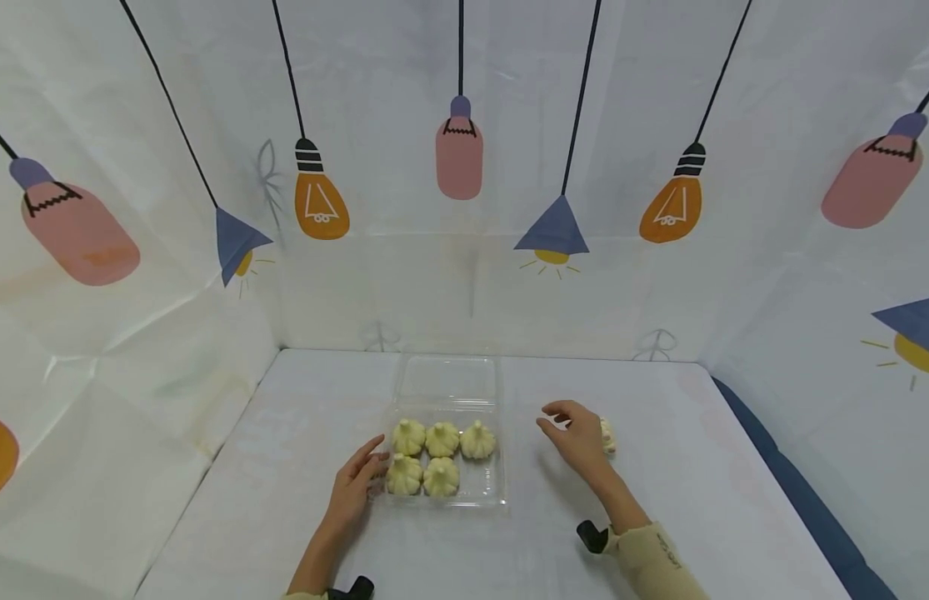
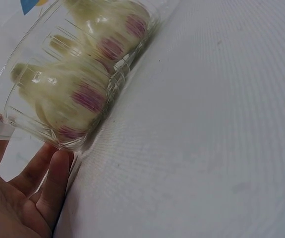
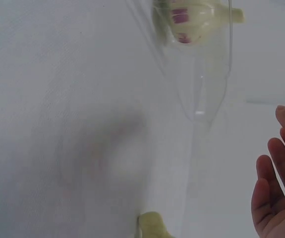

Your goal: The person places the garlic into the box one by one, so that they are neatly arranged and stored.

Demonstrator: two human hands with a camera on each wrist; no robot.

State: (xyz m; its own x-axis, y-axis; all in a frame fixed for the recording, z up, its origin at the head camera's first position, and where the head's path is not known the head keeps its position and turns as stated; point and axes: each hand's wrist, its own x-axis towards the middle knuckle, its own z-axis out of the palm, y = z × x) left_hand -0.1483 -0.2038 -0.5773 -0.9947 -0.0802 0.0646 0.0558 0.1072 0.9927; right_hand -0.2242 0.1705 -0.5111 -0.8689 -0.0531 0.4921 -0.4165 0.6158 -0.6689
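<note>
A clear plastic clamshell box (image 1: 488, 503) lies with its lid (image 1: 447, 379) folded back. Several garlic bulbs (image 1: 442, 439) sit inside, three across the back row and two in front; the front right spot holds none. Purple streaks mark the garlic (image 2: 65, 96) in the left wrist view. My left hand (image 1: 352, 487) touches the box's left side with loosely extended fingers. To the right of the box, my right hand (image 1: 578, 437) hovers above the table, its fingers bent and apart, holding nothing. Another garlic bulb (image 1: 608, 437) lies just beyond it, partly hidden by the hand.
A white-covered table (image 1: 299, 442) bears everything. White sheeting (image 1: 389, 275) printed with lamps and bulbs rises behind it and at both sides. Dark blue fabric (image 1: 797, 492) runs along the table's right edge.
</note>
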